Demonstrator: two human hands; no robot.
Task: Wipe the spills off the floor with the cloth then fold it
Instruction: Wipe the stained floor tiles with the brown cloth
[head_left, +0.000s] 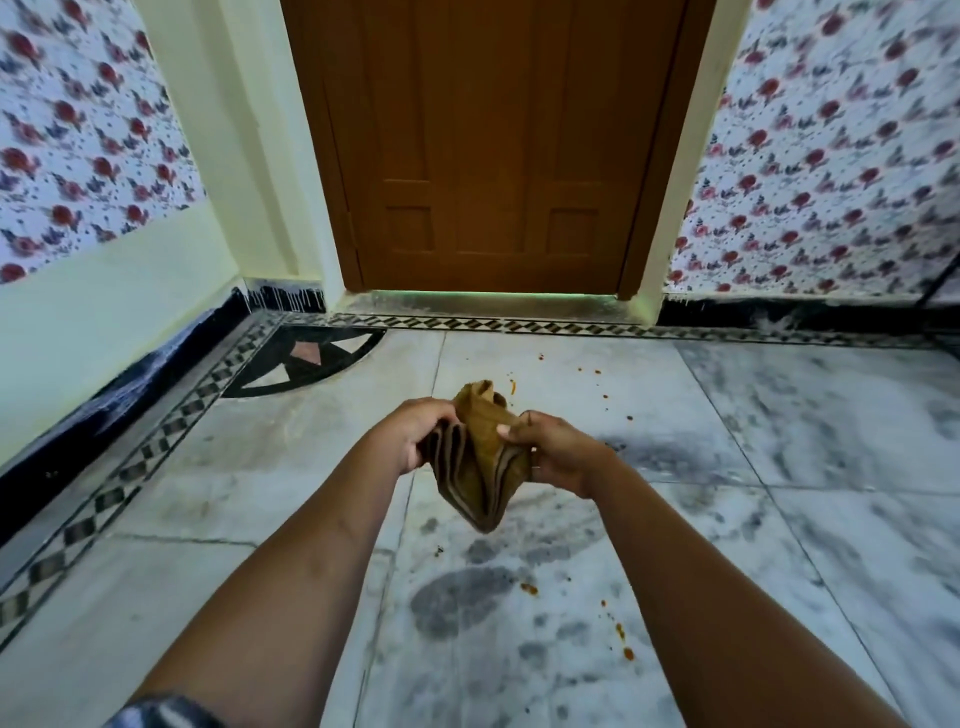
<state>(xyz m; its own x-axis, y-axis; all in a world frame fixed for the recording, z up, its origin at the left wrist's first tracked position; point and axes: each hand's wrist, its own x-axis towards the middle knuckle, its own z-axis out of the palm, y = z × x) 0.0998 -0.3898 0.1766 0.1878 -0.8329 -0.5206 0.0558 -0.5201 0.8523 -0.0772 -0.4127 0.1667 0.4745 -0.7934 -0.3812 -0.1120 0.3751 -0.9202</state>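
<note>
Both hands are closed on the cloth, which hangs in the air between them above the floor, near the middle of the view. The left hand pinches its nine-o'clock edge with curled fingers, and the right hand grips the three-o'clock edge, the thumb pressed flat on the fabric. The cloth is a soft olive-brown weave with darker stripes along its hems; it is bunched into several loose vertical pleats that gather to a blunt point at six o'clock, while a crumpled peak stands up at twelve o'clock. Bare forearms run from the hands toward the lower corners, and a scrap of grey patterned sleeve shows at seven o'clock. Beneath lies a glossy marble floor of large pale slabs with cloudy grey veining and thin dark joints. Small orange spills dot it: blobs and specks at five o'clock from the cloth, and a finer scatter at one o'clock. A border strip of black-and-white diamond inlay runs along the floor's edge at nine o'clock and across at twelve, with a quarter-circle inlay of black, pink and white wedges in the corner at eleven o'clock. Beyond, at twelve o'clock, stands a shut brown wooden door with recessed rectangular panels, framed by smooth pale-green plaster, with rose-patterned wallpaper on both side walls.
</note>
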